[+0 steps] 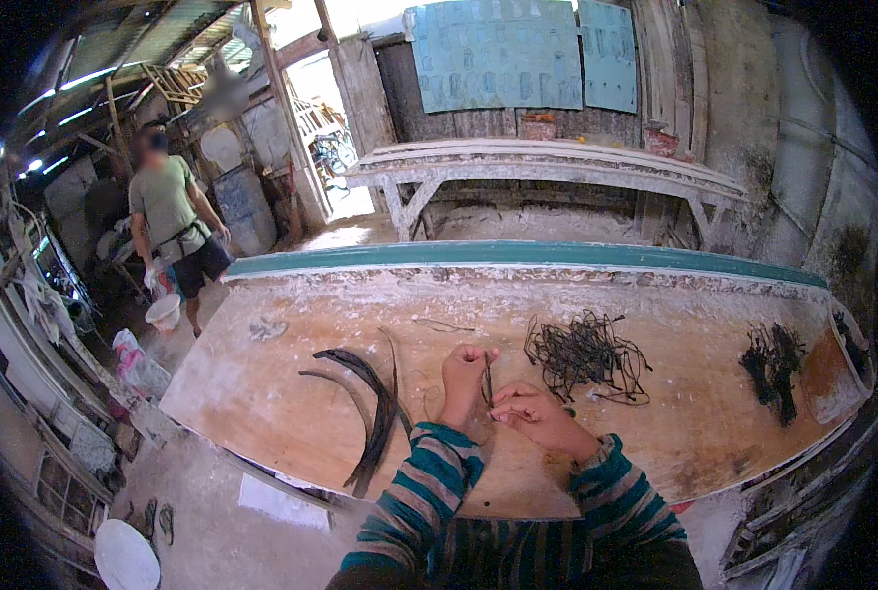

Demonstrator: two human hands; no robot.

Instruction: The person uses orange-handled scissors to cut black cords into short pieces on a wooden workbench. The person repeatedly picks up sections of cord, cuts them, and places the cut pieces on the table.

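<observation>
Over the middle of the wooden table [262, 393], my left hand [467, 374] is closed on a thin dark strip [488, 382], with the strip's upper end showing at the fingertips. My right hand [532, 413] pinches the lower end of the same strip. To the left lies a bundle of long, dark, curved strips [378, 418]. A loose heap of short dark strips with small knots [588, 356] spreads to the right, just beyond my right hand. Farther right are tied dark bunches [775, 369].
At the table's right end a reddish-brown tub [832, 374] lies tipped over. A raised green edge [527, 258] runs along the far side. Behind stands a white-stained bench [547, 162]. A person [175, 211] carrying a white bucket [164, 313] is at the left.
</observation>
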